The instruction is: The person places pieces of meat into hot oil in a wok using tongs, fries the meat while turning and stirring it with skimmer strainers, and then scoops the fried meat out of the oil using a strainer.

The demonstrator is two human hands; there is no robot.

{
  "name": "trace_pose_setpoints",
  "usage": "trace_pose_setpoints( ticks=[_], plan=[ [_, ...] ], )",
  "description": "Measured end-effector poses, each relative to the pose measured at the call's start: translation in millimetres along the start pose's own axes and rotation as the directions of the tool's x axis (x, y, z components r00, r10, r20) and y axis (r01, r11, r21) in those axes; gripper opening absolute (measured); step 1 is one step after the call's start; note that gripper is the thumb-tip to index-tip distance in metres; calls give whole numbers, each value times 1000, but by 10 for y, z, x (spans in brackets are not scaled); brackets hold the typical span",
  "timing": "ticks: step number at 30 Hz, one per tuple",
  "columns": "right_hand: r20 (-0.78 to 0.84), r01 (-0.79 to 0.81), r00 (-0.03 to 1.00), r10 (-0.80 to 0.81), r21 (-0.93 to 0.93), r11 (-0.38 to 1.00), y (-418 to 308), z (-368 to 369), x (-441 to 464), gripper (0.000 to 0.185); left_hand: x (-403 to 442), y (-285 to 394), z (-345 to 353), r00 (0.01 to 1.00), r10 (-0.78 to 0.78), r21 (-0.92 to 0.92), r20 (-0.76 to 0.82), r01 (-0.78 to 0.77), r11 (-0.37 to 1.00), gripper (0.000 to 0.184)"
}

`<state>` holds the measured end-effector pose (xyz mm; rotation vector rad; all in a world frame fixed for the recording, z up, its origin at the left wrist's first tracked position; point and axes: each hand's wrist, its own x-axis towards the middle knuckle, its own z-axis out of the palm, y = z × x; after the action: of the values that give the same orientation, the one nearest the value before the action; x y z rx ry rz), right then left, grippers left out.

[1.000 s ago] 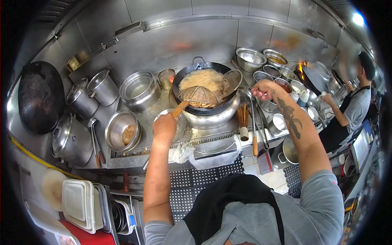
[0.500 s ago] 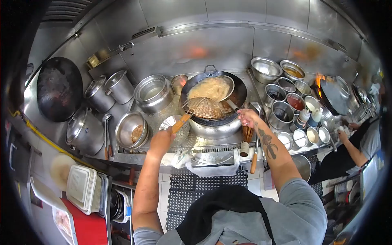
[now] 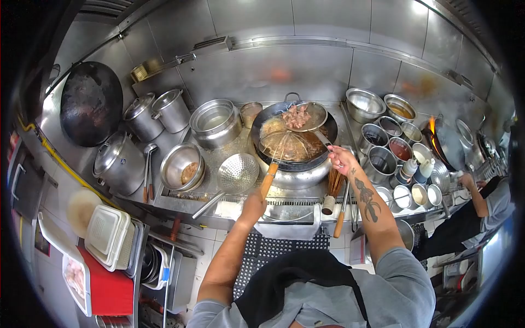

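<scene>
My left hand (image 3: 254, 206) is closed around the wooden handle of a wire skimmer (image 3: 284, 146), whose mesh basket hangs over the front of the wok (image 3: 262, 117). Closed on a metal handle, my right hand (image 3: 342, 159) holds a round flat strainer (image 3: 317, 113) above the wok's back right. Pieces of browned meat (image 3: 296, 116) lie on that strainer. Below the two tools, dark frothy oil (image 3: 311, 146) shows in the wok, with pale foam at the left.
A perforated ladle (image 3: 238, 174) and a steel bowl (image 3: 182, 167) sit left of the wok. Lidded pots stand farther left. On the right are a bamboo brush (image 3: 333, 188), sauce containers (image 3: 399, 147) and a flaming burner (image 3: 433, 128). Another person (image 3: 470, 213) works at far right.
The strainer has come up from the bubbling oil and now shows meat pieces on it. My left hand has shifted right with the wire skimmer, uncovering the perforated ladle. The camera view has shifted slightly.
</scene>
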<state>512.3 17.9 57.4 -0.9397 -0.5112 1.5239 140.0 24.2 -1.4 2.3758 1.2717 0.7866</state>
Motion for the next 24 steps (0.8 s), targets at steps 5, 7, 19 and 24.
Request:
trace_pose_setpoints(
  ticks=[5,7,19,24],
  plan=[
    [-45,94,995,-92,49,994,84,45,-448,19,-279,-222,-64,965,-211,-411,159,259,874,39],
    [-92,63,994,-66,-35,997,244,153,-621,23,-404,-858,-38,976,-99,-89,-192,83,993,34],
    [-97,115,987,-126,-112,987,450,564,-875,24,-521,-2224,-763,840,-527,455,125,424,783,47],
    [-87,93,991,-102,-103,990,568,821,-1013,23,-367,-2234,-706,699,-431,-148,570,604,783,20]
  ],
)
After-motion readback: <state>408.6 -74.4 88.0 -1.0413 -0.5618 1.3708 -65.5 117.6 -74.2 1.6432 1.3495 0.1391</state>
